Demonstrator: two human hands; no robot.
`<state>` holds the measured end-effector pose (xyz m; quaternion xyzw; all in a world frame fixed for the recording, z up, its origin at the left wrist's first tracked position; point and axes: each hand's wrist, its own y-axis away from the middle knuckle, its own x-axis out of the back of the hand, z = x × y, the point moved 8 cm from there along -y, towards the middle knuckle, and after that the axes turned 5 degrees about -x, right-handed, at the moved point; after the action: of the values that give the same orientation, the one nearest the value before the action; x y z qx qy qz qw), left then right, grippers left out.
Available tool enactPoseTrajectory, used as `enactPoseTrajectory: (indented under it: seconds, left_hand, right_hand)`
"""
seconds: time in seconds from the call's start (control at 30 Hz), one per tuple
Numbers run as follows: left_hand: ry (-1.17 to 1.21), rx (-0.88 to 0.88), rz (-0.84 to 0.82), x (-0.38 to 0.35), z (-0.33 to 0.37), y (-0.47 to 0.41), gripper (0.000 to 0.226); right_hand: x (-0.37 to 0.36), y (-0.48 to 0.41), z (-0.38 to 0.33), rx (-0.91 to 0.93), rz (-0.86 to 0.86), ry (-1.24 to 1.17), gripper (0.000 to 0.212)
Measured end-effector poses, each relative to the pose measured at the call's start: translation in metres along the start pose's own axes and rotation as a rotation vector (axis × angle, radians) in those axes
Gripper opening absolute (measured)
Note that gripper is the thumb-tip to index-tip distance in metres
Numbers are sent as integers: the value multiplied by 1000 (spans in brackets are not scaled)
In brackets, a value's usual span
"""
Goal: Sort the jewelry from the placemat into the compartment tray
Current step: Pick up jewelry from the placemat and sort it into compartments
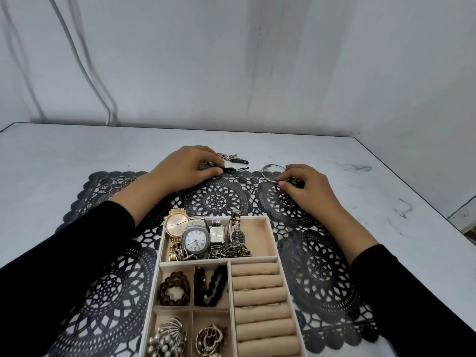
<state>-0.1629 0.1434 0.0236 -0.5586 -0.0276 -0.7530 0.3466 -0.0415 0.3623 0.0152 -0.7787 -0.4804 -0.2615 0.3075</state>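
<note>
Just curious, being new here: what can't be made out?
All in the head view:
- Left hand pinches a black cord; fingers hide the rest.
- Right hand: fingers cover a small dark piece beside the silver bangle; grip unclear.
- Compartment tray: near end cut by bottom edge.
- Thin rings on the placemat: too small to count.

We are losing the near end of the compartment tray (257, 235) under the bottom edge, which is also cutting through the pearl cluster (164, 341) and the last ring roll (270, 345). The left hand (188, 171) is covering one end of the black cord (235, 169), so we are not making out its grip. The right hand (306, 186) is hiding most of a small dark piece (296, 182) beside the bangle (270, 172). The thin rings (116, 185) are blurring together, too small for counting.
</note>
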Motion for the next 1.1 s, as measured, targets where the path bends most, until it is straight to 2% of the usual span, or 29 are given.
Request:
enactPoseTrajectory:
  seconds: [0.17, 0.33, 0.57, 0.9, 1.1]
  left_hand:
    - [33, 17, 18, -3, 2, -5, 18]
    - [72, 68, 41, -2, 4, -7, 11]
    - [75, 112, 33, -4, -3, -9, 14]
    - [44, 83, 63, -5, 2, -8, 11]
    - [52, 69, 162, 8, 7, -4, 10]
  right_hand:
    - [-1, -1, -3, 34, -3, -14, 7]
    - [-5, -4, -6, 93, -36, 70, 5]
    - [-5, -2, -10, 202, -10, 107, 7]
    - [-7, 1, -13, 264, -6, 111, 8]
    - [1, 2, -18, 272, 68, 65, 8]
